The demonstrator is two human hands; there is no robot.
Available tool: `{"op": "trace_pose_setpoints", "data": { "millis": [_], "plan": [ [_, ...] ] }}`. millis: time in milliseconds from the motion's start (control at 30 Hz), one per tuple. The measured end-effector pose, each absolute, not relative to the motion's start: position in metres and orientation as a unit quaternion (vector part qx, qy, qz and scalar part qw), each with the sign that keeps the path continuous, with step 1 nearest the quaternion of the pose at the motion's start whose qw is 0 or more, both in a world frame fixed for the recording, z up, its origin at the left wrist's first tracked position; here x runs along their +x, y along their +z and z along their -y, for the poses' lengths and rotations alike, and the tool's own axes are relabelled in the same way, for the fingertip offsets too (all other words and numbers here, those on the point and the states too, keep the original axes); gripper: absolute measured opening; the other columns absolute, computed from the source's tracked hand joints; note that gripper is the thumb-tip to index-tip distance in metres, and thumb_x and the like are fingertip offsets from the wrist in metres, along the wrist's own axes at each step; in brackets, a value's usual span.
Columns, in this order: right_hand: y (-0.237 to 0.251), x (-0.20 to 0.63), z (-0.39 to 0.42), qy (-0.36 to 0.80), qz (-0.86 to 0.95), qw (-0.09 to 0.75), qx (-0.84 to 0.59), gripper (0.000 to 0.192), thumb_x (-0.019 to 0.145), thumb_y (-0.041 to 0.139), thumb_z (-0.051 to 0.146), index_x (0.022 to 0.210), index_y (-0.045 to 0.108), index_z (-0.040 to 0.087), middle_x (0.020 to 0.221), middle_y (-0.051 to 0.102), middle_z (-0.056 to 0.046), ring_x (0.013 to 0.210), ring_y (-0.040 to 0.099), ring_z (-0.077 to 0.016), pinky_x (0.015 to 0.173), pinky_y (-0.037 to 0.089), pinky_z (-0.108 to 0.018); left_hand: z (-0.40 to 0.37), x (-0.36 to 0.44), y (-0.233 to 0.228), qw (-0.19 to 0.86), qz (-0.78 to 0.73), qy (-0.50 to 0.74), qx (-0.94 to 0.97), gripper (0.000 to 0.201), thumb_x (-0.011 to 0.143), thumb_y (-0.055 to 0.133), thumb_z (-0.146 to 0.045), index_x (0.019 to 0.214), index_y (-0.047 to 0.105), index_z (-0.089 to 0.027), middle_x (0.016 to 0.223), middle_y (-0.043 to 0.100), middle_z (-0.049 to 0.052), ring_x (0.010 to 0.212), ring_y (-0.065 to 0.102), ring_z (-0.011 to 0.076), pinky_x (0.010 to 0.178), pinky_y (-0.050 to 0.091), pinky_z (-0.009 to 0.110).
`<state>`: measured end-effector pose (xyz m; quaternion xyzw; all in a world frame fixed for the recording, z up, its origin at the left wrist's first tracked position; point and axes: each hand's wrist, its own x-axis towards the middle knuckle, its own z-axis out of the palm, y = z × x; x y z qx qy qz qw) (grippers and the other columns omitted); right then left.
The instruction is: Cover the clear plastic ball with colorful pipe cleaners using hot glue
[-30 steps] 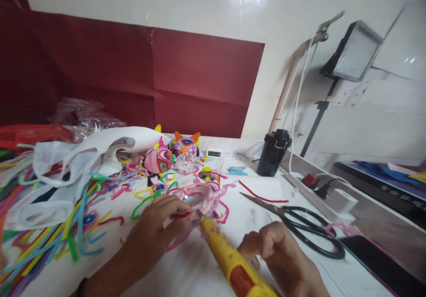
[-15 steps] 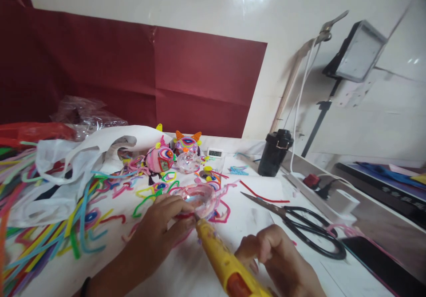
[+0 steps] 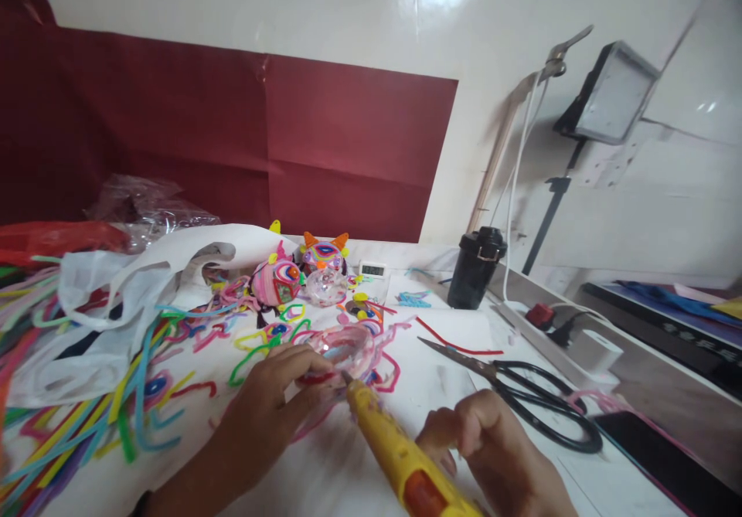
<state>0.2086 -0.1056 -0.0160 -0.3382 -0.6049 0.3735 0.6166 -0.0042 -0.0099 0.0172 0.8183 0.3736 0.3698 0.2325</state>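
My left hand point(image 3: 284, 389) pinches the near rim of a clear round plastic shell point(image 3: 342, 343) trimmed with pink pipe cleaner. A yellow glue gun point(image 3: 386, 436) points up and to the left, with its metal nozzle at the shell's near rim. Curled fingers of my right hand point(image 3: 484, 443) are at the glue gun's right side; its handle lies out of sight below. Around the shell are bent pipe-cleaner pieces, among them a green one point(image 3: 249, 364). Behind it sit a pink decorated ball point(image 3: 275, 284) and another ball with orange horns point(image 3: 325, 253).
Black-handled scissors point(image 3: 522, 393) lie on the right beside a phone point(image 3: 649, 455). A black bottle point(image 3: 475, 270) stands at the back, left of a power strip point(image 3: 556, 347). Loose pipe cleaners point(image 3: 75, 440) and white cut-out sheeting point(image 3: 93, 293) cover the left side.
The glue gun's nozzle has shifted slightly right along the shell's near rim. Both hands keep their hold, and the camera view has moved a little.
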Motion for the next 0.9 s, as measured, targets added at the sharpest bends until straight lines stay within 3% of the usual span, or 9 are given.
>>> {"op": "trace_pose_setpoints", "data": {
  "millis": [567,900],
  "plan": [
    [-0.012,0.215,0.102,0.327,0.595,0.636,-0.367,0.039,0.069,0.078,0.033,0.08,0.041,0.026,0.067,0.061,0.003,0.06,0.05,-0.0153,0.057,0.033,-0.027,0.005,-0.008,0.017,0.23,-0.382,0.388,0.807,0.016,0.082,0.058,-0.036,0.079,0.066,-0.023,0.078,0.069,-0.001,0.076,0.061,0.0177,0.07,0.045,0.024],
    [-0.012,0.221,0.097,0.339,0.602,0.629,-0.356,0.049,0.062,0.078,0.046,0.082,0.038,0.025,0.067,0.06,0.001,0.06,0.051,-0.0167,0.056,0.034,-0.028,0.005,-0.01,0.016,0.223,-0.406,0.384,0.799,0.016,0.08,0.06,-0.038,0.08,0.067,-0.024,0.077,0.069,-0.001,0.075,0.061,0.0187,0.071,0.045,0.025]
  ]
}}
